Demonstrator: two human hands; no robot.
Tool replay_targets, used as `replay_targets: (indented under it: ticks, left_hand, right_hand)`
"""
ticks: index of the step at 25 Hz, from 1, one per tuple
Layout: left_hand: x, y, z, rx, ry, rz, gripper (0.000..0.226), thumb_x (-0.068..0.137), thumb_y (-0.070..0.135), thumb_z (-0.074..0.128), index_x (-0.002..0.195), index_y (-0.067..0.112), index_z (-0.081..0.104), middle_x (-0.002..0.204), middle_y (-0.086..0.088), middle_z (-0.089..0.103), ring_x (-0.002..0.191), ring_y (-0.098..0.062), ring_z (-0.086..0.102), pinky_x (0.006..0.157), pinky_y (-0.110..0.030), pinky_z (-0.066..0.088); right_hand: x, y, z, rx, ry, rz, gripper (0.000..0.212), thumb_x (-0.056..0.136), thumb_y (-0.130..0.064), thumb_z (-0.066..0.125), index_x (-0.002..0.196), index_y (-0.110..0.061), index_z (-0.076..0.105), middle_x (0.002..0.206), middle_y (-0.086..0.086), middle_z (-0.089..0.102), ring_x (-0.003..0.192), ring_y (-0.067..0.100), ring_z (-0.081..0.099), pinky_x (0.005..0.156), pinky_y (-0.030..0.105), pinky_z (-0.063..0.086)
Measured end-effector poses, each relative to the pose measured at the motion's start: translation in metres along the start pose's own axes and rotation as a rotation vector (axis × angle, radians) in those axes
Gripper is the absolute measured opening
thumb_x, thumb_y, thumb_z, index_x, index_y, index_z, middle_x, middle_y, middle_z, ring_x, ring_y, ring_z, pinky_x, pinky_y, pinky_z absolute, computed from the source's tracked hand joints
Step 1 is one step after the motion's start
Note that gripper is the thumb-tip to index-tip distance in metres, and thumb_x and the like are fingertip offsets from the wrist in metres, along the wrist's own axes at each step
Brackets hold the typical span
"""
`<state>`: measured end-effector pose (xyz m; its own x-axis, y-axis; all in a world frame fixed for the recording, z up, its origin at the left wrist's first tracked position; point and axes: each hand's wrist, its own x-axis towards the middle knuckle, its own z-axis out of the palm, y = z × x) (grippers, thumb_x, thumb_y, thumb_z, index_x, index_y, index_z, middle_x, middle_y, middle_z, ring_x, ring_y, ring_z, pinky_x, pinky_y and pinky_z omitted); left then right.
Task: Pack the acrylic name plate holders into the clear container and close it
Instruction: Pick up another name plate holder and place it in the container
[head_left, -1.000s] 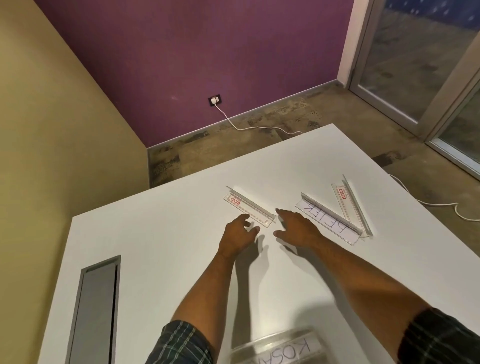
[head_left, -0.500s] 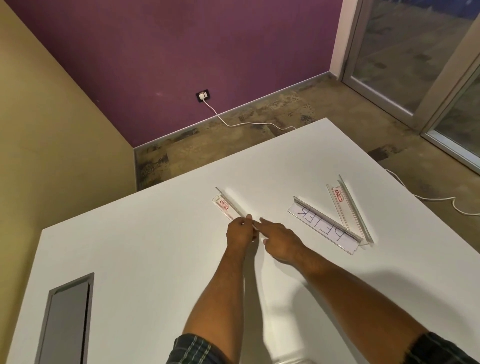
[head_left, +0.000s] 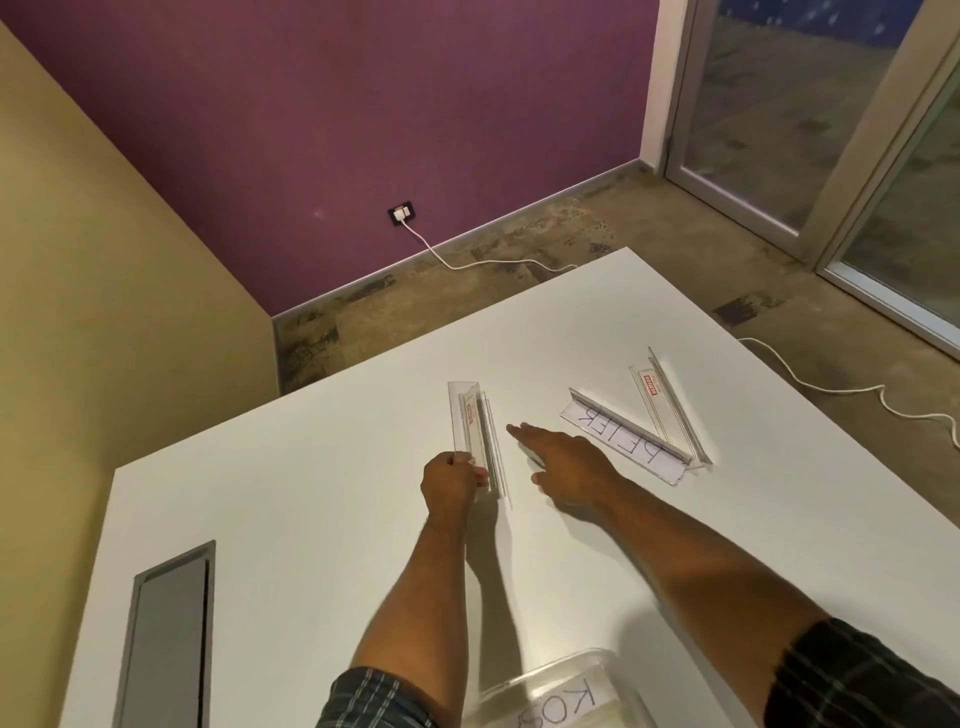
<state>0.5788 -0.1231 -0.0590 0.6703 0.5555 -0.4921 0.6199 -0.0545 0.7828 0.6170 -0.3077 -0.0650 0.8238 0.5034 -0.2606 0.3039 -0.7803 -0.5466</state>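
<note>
White table, left hand pinching holder; right hand flat

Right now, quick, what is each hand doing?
Left hand: closed, gripping the near end of a clear name plate holder.
Right hand: open, fingers straight, holding nothing, above the white table.

Illumination was warm, moderate and overhead, casting soft forearm shadows onto the white desk. Wide-angle distortion bent the wall lines at the edges. The hands and near container showed slight blur.
</note>
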Motion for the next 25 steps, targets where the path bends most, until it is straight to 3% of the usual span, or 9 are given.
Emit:
replay_targets:
  ticks: [2,4,8,11,15,18,21,24,25]
  left_hand:
    - [-0.02,0.0,-0.014,0.016,-0.042,0.006,0.026,0.095,0.004,0.044,0.103,0.009,0.068,0.07,-0.009,0.073,0.065,-0.022,0.067,0.074,-0.033,0.056]
    - [-0.042,0.0,-0.031,0.017,-0.112,-0.008,0.03,0.096,0.001,0.041,0.108,0.005,0.069,0.067,-0.011,0.069,0.056,-0.019,0.063,0.06,-0.026,0.051]
    - [-0.084,0.01,-0.064,0.106,-0.271,-0.036,0.03,0.092,0.006,0.048,0.105,0.004,0.075,0.057,-0.008,0.06,0.047,-0.015,0.056,0.056,-0.022,0.047]
    - [-0.113,0.007,-0.093,0.23,-0.44,0.003,0.033,0.089,0.011,0.047,0.1,0.01,0.078,0.053,-0.003,0.051,0.047,-0.015,0.046,0.059,-0.024,0.043]
    - [-0.139,-0.014,-0.127,0.337,-0.574,0.001,0.041,0.092,0.006,0.04,0.093,0.018,0.078,0.055,0.0,0.044,0.052,-0.015,0.038,0.058,-0.024,0.041]
    - [-0.153,-0.032,-0.144,0.44,-0.64,-0.036,0.041,0.091,0.003,0.041,0.093,0.02,0.078,0.069,-0.005,0.05,0.058,-0.016,0.043,0.06,-0.025,0.047]
    - [-0.165,-0.053,-0.156,0.562,-0.627,0.036,0.035,0.09,0.002,0.049,0.091,0.019,0.08,0.077,-0.006,0.064,0.062,-0.017,0.052,0.06,-0.024,0.049]
    - [-0.174,-0.071,-0.165,0.546,-0.578,0.094,0.016,0.088,0.012,0.067,0.088,0.008,0.082,0.085,-0.01,0.076,0.072,-0.021,0.055,0.063,-0.025,0.047]
    - [-0.176,-0.075,-0.165,0.554,-0.569,0.118,0.019,0.088,0.02,0.071,0.088,0.004,0.082,0.089,-0.013,0.077,0.074,-0.02,0.056,0.065,-0.027,0.046]
  right_hand:
    - [-0.017,-0.005,-0.015,-0.076,-0.01,-0.007,0.086,0.09,-0.019,0.063,0.158,-0.038,0.014,0.166,-0.011,0.016,0.148,0.019,0.032,0.118,0.038,0.033]
    - [-0.035,-0.011,-0.024,-0.158,0.012,-0.021,0.098,0.086,-0.018,0.07,0.159,-0.035,0.008,0.168,-0.007,0.011,0.148,0.02,0.031,0.117,0.038,0.034]
    - [-0.07,-0.015,-0.028,-0.415,0.157,-0.174,0.112,0.076,-0.019,0.082,0.16,-0.032,0.009,0.168,-0.001,0.011,0.15,0.021,0.026,0.115,0.034,0.032]
    - [-0.097,-0.021,-0.029,-0.485,0.166,-0.343,0.095,0.079,-0.027,0.08,0.157,-0.029,0.026,0.162,0.003,0.031,0.147,0.022,0.034,0.116,0.039,0.029]
    - [-0.134,-0.035,-0.027,-0.543,0.08,-0.511,0.072,0.086,-0.049,0.07,0.15,-0.029,0.043,0.137,-0.004,0.059,0.124,0.019,0.054,0.105,0.037,0.038]
    - [-0.159,-0.045,-0.021,-0.572,-0.01,-0.609,0.073,0.085,-0.063,0.064,0.146,-0.026,0.049,0.121,-0.006,0.065,0.11,0.018,0.06,0.093,0.036,0.043]
    - [-0.181,-0.049,-0.008,-0.519,-0.041,-0.666,0.071,0.085,-0.064,0.064,0.14,-0.022,0.054,0.12,-0.003,0.068,0.106,0.02,0.062,0.09,0.036,0.046]
    - [-0.2,-0.048,0.007,-0.467,-0.083,-0.649,0.069,0.084,-0.066,0.063,0.137,-0.022,0.056,0.118,-0.004,0.069,0.105,0.019,0.063,0.09,0.035,0.047]
    - [-0.204,-0.047,0.012,-0.45,-0.089,-0.639,0.067,0.084,-0.065,0.063,0.135,-0.022,0.056,0.115,-0.004,0.069,0.103,0.019,0.063,0.089,0.035,0.046]
